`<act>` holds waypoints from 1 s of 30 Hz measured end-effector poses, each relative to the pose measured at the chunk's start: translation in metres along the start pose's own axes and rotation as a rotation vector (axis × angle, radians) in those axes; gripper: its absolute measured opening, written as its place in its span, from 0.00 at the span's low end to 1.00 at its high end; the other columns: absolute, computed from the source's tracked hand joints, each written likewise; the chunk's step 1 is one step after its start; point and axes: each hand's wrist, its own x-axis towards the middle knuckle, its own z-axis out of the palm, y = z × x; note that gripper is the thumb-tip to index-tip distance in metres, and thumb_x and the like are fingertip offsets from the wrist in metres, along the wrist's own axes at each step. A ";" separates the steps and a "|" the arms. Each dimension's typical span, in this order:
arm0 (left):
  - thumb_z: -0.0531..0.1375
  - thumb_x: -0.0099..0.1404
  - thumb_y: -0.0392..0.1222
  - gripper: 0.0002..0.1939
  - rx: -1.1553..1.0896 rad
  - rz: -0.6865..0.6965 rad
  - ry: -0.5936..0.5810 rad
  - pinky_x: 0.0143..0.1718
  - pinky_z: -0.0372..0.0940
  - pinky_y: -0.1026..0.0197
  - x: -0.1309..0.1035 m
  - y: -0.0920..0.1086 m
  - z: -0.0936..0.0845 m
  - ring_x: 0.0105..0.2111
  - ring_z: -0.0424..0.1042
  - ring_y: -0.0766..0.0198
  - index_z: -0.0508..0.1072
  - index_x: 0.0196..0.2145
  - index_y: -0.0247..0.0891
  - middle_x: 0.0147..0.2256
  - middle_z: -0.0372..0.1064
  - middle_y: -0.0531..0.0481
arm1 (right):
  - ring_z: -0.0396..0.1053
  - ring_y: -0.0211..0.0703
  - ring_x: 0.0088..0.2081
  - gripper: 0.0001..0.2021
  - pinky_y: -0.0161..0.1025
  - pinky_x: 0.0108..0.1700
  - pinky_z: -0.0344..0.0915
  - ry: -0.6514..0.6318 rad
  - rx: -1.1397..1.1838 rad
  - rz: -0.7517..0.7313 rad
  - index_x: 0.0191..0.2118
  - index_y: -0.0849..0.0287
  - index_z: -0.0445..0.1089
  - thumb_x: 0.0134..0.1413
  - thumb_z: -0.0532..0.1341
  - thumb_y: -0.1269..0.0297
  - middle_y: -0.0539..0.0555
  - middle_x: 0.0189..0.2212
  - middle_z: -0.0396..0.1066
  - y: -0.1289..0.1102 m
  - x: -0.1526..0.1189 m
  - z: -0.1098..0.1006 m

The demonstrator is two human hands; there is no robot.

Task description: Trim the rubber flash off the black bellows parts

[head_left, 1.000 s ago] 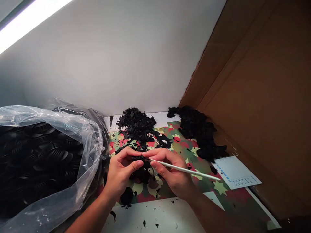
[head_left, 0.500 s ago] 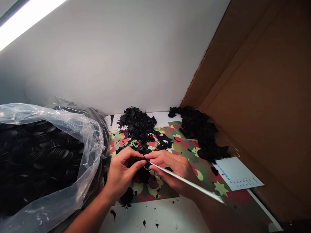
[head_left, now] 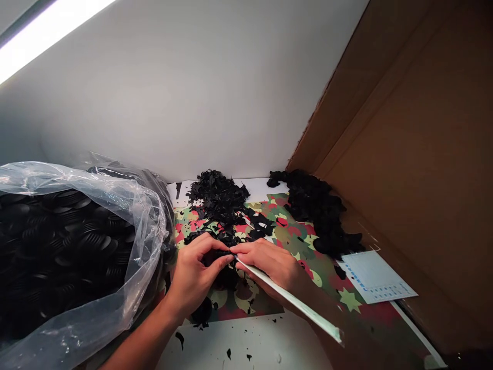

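Note:
My right hand (head_left: pixel 275 264) grips a long, thin white-handled tool (head_left: pixel 296 300). Its light handle slants down to the right, and its tip meets the fingertips of my left hand (head_left: pixel 198 272). Pinched between my left thumb and fingers is a small black piece, mostly hidden by the fingers, so its shape is unclear. The fingertips of both hands nearly touch over it. Below the left hand lies a dark round piece (head_left: pixel 202 311), with black scraps around it on the camouflage-patterned sheet (head_left: pixel 269 303).
On the left, a clear plastic bag (head_left: pixel 148 241) holds many black discs (head_left: pixel 69 246). Black shreds (head_left: pixel 219 195) are heaped at the back, and another black pile (head_left: pixel 318 205) lies against the cardboard (head_left: pixel 408 164). A white printed card (head_left: pixel 379 277) rests at the right.
The tool's handle has swung slightly, its far end now lower and further left with more of its flat side showing. My right fingers have shifted a little; the left hand is nearly still.

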 end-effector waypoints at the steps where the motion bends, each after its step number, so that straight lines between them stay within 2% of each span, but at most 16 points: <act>1: 0.67 0.62 0.38 0.02 0.006 0.004 0.000 0.30 0.63 0.64 0.000 0.000 0.000 0.28 0.72 0.64 0.80 0.31 0.41 0.28 0.75 0.53 | 0.78 0.42 0.39 0.07 0.39 0.41 0.73 0.009 -0.011 -0.003 0.40 0.57 0.69 0.70 0.55 0.71 0.57 0.40 0.80 0.000 0.000 0.002; 5: 0.67 0.62 0.37 0.02 0.016 0.011 0.000 0.30 0.63 0.63 0.002 0.000 0.000 0.27 0.72 0.64 0.80 0.30 0.41 0.27 0.74 0.53 | 0.77 0.42 0.38 0.09 0.40 0.42 0.72 0.000 -0.071 0.024 0.39 0.57 0.69 0.70 0.54 0.73 0.56 0.39 0.80 -0.002 -0.002 0.009; 7: 0.68 0.61 0.38 0.02 -0.012 0.010 0.013 0.30 0.64 0.63 0.001 0.001 0.000 0.28 0.72 0.64 0.80 0.30 0.41 0.28 0.75 0.53 | 0.77 0.44 0.37 0.09 0.41 0.42 0.71 0.042 -0.151 0.067 0.38 0.58 0.70 0.69 0.54 0.74 0.58 0.38 0.80 0.000 -0.001 0.009; 9: 0.69 0.60 0.40 0.02 -0.076 -0.009 0.044 0.30 0.66 0.63 0.001 0.002 0.000 0.29 0.73 0.63 0.80 0.31 0.41 0.29 0.75 0.52 | 0.77 0.45 0.38 0.09 0.41 0.43 0.71 0.116 -0.196 0.180 0.39 0.59 0.71 0.68 0.54 0.73 0.58 0.38 0.80 0.003 0.001 0.007; 11: 0.70 0.58 0.42 0.05 -0.165 -0.066 0.074 0.29 0.68 0.63 0.000 0.005 0.000 0.28 0.73 0.62 0.80 0.32 0.41 0.30 0.75 0.51 | 0.77 0.45 0.38 0.08 0.40 0.40 0.72 0.174 -0.137 0.360 0.39 0.57 0.72 0.68 0.56 0.69 0.56 0.38 0.80 0.007 0.003 0.004; 13: 0.71 0.56 0.44 0.08 -0.260 -0.145 0.085 0.26 0.69 0.63 -0.001 0.007 0.001 0.27 0.72 0.63 0.79 0.33 0.41 0.29 0.74 0.52 | 0.77 0.45 0.37 0.08 0.39 0.38 0.72 0.214 -0.023 0.504 0.34 0.56 0.72 0.66 0.58 0.65 0.54 0.37 0.80 0.010 0.006 0.001; 16: 0.73 0.54 0.46 0.11 -0.372 -0.252 0.072 0.25 0.70 0.64 -0.002 0.009 0.001 0.26 0.72 0.63 0.79 0.34 0.41 0.28 0.74 0.52 | 0.73 0.42 0.29 0.12 0.36 0.31 0.69 0.236 0.098 0.600 0.28 0.55 0.69 0.64 0.60 0.61 0.50 0.27 0.75 0.010 0.009 0.000; 20: 0.74 0.52 0.45 0.13 -0.453 -0.326 0.087 0.29 0.72 0.63 -0.001 0.008 0.000 0.29 0.74 0.62 0.80 0.35 0.41 0.32 0.77 0.50 | 0.60 0.36 0.20 0.12 0.33 0.22 0.58 0.241 0.210 0.684 0.28 0.55 0.69 0.62 0.62 0.58 0.45 0.19 0.64 0.003 0.008 0.003; 23: 0.74 0.51 0.44 0.13 -0.514 -0.339 0.108 0.34 0.73 0.64 0.001 0.005 0.003 0.32 0.76 0.62 0.81 0.35 0.40 0.35 0.79 0.48 | 0.60 0.36 0.23 0.12 0.34 0.25 0.60 0.285 0.324 0.666 0.27 0.55 0.67 0.62 0.62 0.59 0.46 0.21 0.63 -0.005 0.009 0.006; 27: 0.75 0.50 0.43 0.15 -0.648 -0.353 0.121 0.38 0.73 0.63 0.002 0.000 0.013 0.36 0.78 0.60 0.81 0.35 0.39 0.35 0.80 0.47 | 0.72 0.42 0.34 0.08 0.38 0.37 0.70 0.307 0.426 0.572 0.30 0.55 0.70 0.62 0.62 0.62 0.51 0.31 0.74 -0.013 0.009 0.010; 30: 0.76 0.49 0.43 0.15 -0.660 -0.330 0.145 0.41 0.74 0.60 0.000 0.001 0.018 0.39 0.79 0.57 0.79 0.33 0.38 0.36 0.81 0.46 | 0.76 0.46 0.41 0.07 0.43 0.45 0.71 0.277 0.435 0.569 0.32 0.55 0.71 0.62 0.62 0.64 0.53 0.38 0.79 -0.018 0.008 0.014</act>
